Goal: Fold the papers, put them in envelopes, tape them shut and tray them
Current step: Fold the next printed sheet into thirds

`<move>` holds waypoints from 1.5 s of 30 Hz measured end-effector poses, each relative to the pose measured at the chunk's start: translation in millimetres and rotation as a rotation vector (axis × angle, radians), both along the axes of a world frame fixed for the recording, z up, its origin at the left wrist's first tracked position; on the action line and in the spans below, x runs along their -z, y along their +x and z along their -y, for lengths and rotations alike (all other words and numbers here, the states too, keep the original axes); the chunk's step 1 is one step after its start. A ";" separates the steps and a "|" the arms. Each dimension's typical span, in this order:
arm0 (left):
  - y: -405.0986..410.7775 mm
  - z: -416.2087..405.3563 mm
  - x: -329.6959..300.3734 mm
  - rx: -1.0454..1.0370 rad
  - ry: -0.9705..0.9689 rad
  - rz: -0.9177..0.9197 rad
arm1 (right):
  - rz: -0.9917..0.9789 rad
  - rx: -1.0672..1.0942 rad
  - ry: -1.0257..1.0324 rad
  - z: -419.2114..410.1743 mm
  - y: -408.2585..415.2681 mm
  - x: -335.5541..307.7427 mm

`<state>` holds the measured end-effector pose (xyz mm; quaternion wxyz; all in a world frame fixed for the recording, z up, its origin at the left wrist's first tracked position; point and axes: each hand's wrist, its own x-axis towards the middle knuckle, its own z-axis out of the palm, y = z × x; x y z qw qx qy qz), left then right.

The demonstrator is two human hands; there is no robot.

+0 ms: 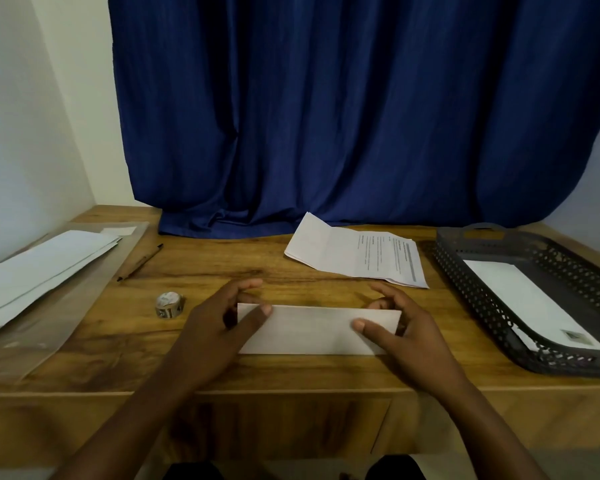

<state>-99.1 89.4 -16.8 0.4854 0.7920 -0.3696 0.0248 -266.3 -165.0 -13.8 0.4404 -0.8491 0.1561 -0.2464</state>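
A folded white paper [312, 330] lies flat on the wooden desk [291, 368] near its front edge. My left hand [219, 327] grips its left end, thumb on top and fingers curled behind the far edge. My right hand [402, 330] grips the right end the same way. A printed sheet [357, 254], partly folded, lies further back. Blank envelopes [39, 268] are stacked at the left on a clear plastic sleeve. A small roll of tape [168, 305] stands left of my left hand. The dark perforated tray [492, 306] at the right holds one sealed envelope [530, 299].
A brown pen [141, 262] lies between the envelopes and the tape. A blue curtain [343, 116] hangs behind the desk and drapes onto its back edge. White walls close in on the left and right.
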 end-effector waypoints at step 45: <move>-6.1 5.2 19.7 0.052 0.852 0.347 | -0.529 0.013 -0.706 -19.2 16.7 19.4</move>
